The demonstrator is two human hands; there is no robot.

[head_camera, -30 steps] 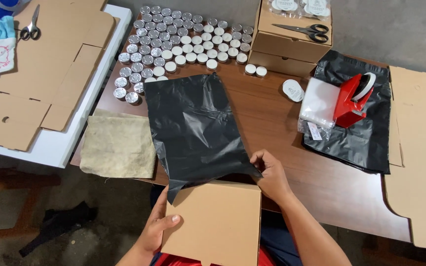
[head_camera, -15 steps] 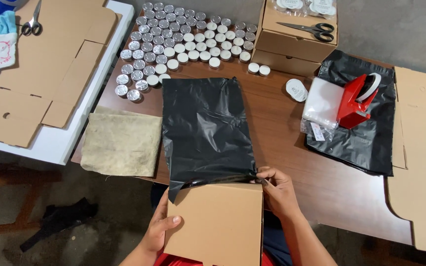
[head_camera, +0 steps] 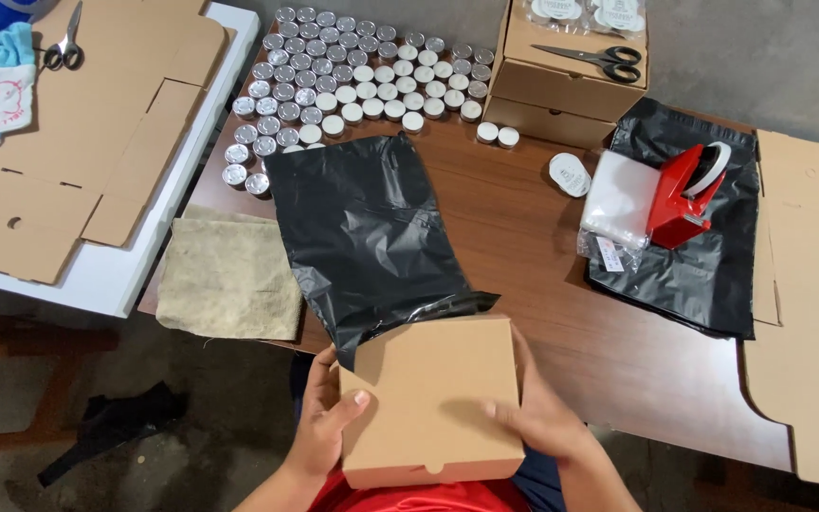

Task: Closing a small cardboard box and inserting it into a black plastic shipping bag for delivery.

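Note:
A closed brown cardboard box (head_camera: 433, 403) is held at the near edge of the wooden table (head_camera: 542, 294). My left hand (head_camera: 326, 422) grips its left side with the thumb on the lid. My right hand (head_camera: 540, 412) rests over its right side. The box's far edge sits just inside the open mouth of a black plastic bag (head_camera: 367, 232), which lies flat on the table beyond it.
Several small round tins (head_camera: 353, 81) cover the table's far side. Stacked cardboard boxes (head_camera: 561, 81) carry scissors (head_camera: 599, 59). A red tape dispenser (head_camera: 684, 194) stands on black bags at the right. Flat cardboard (head_camera: 808, 313) lies right, a beige cloth (head_camera: 229, 280) left, a white table (head_camera: 106, 275) beyond.
The box has moved toward the bag's mouth, and my right hand has shifted from the bag's edge onto the box. The view has dropped slightly closer.

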